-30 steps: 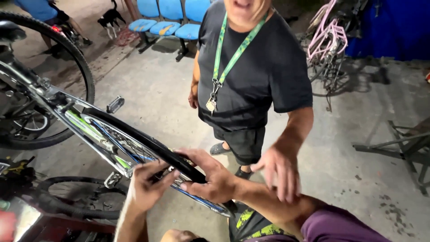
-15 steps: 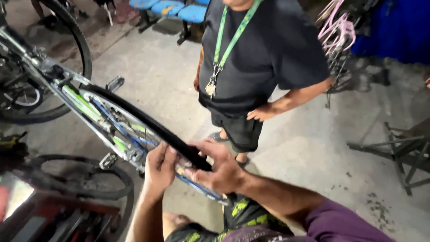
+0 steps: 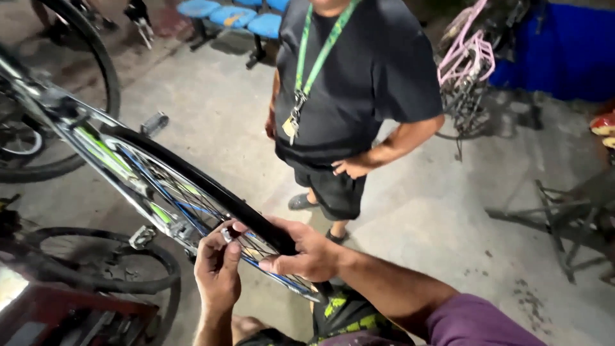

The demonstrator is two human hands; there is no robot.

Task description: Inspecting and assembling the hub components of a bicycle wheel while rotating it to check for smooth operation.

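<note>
Grey concrete floor (image 3: 211,122), stained and dusty, dark spots lower right; looks like a bike workshop, dim light. Row of blue seats (image 3: 234,16) on a metal frame at the top edge. Pink bicycle frame (image 3: 471,61) stands upper right against a blue wall or panel (image 3: 564,45). Dark metal stand (image 3: 564,218) on the floor at right. No containers visible, nothing to report on contents. Bike wheel (image 3: 186,192) with black tyre, silver rim and blue-tinted spokes runs diagonally from mid left down to centre, held off the floor in a green and white bicycle frame (image 3: 102,157); a pedal (image 3: 154,123) sticks out behind it. Right hand (image 3: 307,250) lies over the tyre near its lower end, grip closed around tyre and rim, thumb underneath. Left hand (image 3: 218,266) just beside it, grip narrow, fingertips pinched on a small part at the rim by the spokes; too small to tell what it is. Hands nearly touching. Another tyre (image 3: 102,266) lies lower left, a further large wheel (image 3: 77,83) upper left. A second person in a dark shirt (image 3: 365,77) with a green lanyard (image 3: 320,51) stands facing, just behind the wheel, their hand (image 3: 351,168) at the hip.
</note>
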